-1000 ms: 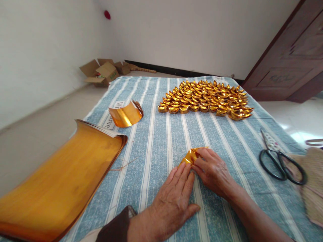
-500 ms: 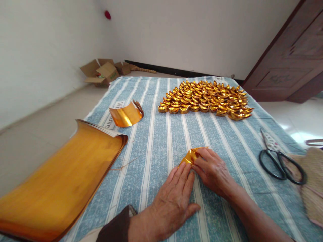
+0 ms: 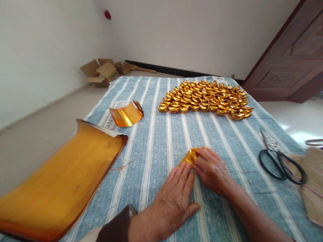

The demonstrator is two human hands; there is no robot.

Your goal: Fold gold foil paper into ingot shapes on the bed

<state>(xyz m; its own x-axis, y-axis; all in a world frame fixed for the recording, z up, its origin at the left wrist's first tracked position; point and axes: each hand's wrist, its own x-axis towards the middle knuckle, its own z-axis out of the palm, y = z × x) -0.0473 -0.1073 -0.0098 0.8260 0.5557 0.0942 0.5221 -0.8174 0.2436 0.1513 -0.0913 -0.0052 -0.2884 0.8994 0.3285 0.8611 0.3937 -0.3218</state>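
Many gold ingots (image 3: 205, 99) beyond hands; scissors (image 3: 280, 161) right.

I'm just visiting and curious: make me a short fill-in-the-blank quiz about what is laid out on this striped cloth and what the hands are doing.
1. Both hands, the left hand and the right hand, press on a small piece of folded ____ paper.
2. The black-handled ____ lie on the cloth to the right of the hands.
3. The big stack of gold sheets lies to the ____ of the hands.
4. The many finished gold folded pieces sit at the ____ end of the cloth.

Missing words: gold; scissors; left; far
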